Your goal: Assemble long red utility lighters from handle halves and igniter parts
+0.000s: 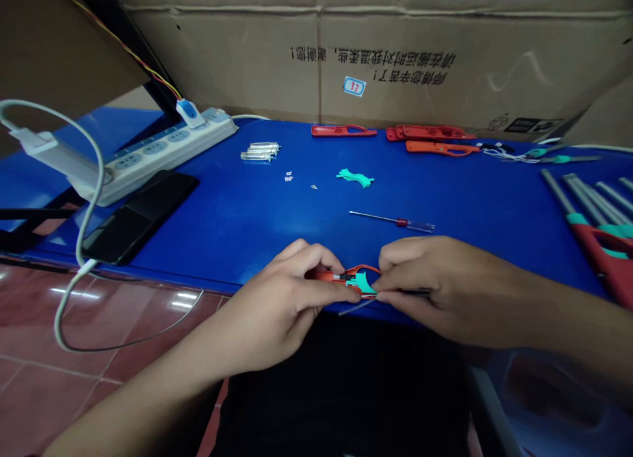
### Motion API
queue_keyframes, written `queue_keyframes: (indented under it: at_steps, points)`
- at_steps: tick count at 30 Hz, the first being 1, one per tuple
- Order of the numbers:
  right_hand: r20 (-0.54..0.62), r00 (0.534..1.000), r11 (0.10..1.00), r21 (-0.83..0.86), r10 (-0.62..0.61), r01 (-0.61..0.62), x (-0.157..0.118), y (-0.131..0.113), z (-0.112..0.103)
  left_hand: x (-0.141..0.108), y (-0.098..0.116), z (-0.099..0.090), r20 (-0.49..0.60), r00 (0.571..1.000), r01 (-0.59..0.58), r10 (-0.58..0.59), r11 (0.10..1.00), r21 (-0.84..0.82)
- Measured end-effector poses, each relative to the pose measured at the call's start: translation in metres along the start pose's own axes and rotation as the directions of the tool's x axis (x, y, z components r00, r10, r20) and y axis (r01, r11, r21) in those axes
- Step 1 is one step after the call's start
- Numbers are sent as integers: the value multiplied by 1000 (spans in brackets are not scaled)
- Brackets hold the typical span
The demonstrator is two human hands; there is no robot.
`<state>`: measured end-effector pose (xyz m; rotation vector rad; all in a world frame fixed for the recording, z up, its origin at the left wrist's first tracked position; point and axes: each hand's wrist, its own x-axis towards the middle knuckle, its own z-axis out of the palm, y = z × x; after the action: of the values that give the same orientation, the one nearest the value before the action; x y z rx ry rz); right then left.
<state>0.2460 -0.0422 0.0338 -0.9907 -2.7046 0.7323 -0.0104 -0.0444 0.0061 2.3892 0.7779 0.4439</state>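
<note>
Left hand (291,285) and right hand (430,285) both gripping a hollow orange-red plastic casing (324,274).
It sits on the person's side of the slim, clear-handled screwdriver (400,222), a curved turquoise plastic part (364,283) inside it; beyond the screwdriver lies a second turquoise piece (356,177), and farther left, small clear cylinders (260,152).

left grip (291,292): back up, thumb extended; right grip (430,279): fingers (403,252) bent, pinching; forearms (163,374) angled inward

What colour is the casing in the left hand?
Orange-red; the casing shows best in the head view.
</note>
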Motion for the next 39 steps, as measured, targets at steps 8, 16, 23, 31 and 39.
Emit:
queue_keyframes:
  at_steps: [8,16,23,31,39]
  points:
    - [53,986,986,36,160,-162,8,-8,-5,-1,-1,7,-89,995,-41,46,998,50]
    - [185,927,921,156,327,-357,17,-1,-14,-3,-2,10,-115,990,-67,77,994,91]
    - [209,926,929,135,314,-346,20,0,-19,-2,-2,7,-77,996,-37,41,998,47]
    - [98,979,980,73,180,-188,-4,4,-12,-3,-2,9,-70,997,-19,22,999,41]
    - [-194,976,980,-147,103,-133,-26,-6,21,-3,-2,9,-79,997,-13,17,999,47]
